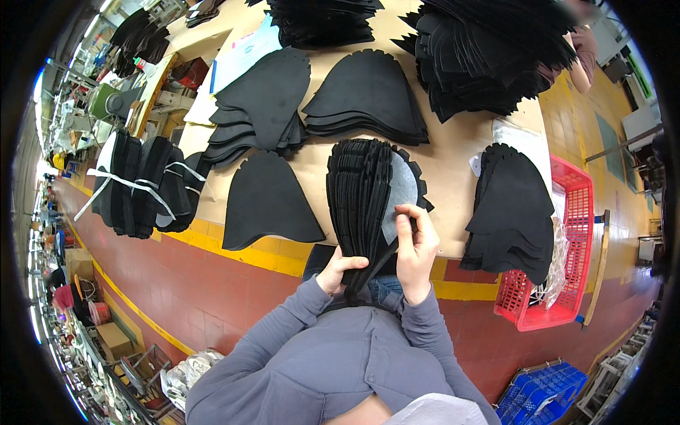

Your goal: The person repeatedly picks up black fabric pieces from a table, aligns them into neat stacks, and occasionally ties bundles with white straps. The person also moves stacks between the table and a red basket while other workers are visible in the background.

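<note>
Bundled black pieces tied with white tape point(138, 185) at 9 o'clock of the stack. Left hand point(338, 273) fingers closed round the base of the fanned black stack point(360, 198), upright at table edge point(453, 184). Right hand point(416, 248) pinches the outermost piece. Red basket point(577, 212) at 3 o'clock.

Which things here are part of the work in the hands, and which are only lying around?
In hand:
- left hand
- right hand
- fanned stack of black curved fabric pieces
- grey curved piece

Lying about:
- red plastic basket
- blue crate
- tied black bundles
</note>
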`<move>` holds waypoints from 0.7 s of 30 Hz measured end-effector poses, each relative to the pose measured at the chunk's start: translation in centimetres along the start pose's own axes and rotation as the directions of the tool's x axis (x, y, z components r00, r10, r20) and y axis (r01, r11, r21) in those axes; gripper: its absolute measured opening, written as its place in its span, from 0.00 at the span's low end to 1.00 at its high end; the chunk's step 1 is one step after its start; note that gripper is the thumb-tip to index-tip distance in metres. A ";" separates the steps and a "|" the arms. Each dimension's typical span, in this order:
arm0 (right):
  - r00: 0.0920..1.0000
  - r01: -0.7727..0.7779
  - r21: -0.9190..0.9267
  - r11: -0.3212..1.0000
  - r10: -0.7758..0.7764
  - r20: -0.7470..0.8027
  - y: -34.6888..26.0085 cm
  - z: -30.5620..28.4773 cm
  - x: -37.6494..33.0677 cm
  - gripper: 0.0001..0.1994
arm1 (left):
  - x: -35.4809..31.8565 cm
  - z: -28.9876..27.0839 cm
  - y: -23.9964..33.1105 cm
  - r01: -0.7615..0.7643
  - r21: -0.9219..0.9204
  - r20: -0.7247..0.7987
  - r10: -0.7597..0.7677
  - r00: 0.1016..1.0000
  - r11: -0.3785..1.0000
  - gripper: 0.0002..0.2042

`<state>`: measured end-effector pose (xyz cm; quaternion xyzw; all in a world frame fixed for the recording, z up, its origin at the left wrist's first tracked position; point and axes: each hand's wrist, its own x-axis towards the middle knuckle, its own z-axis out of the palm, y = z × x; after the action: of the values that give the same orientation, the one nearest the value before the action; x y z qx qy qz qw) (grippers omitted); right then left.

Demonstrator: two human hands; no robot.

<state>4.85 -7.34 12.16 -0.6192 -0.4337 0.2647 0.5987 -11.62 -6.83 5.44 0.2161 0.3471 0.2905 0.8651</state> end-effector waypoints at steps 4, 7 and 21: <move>0.999 -0.051 -0.021 0.998 0.051 0.006 -0.4 0.1 -0.4 0.09 | 0.1 0.0 -0.4 -0.028 -0.027 0.016 0.028 0.999 0.999 0.30; 0.999 -0.046 -0.024 0.999 0.046 0.015 -0.4 0.2 -0.6 0.11 | 0.2 0.1 -0.5 -0.041 -0.017 0.028 0.041 0.999 0.999 0.32; 0.980 0.196 -0.511 0.837 -0.162 0.111 -1.2 -0.8 0.5 0.18 | 0.2 -0.3 -0.8 -0.061 0.044 0.013 0.060 0.998 0.997 0.34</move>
<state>5.49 -7.43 13.53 -0.7056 -0.5637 0.1003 0.4175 -11.39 -7.24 4.68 0.2473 0.3417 0.3075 0.8529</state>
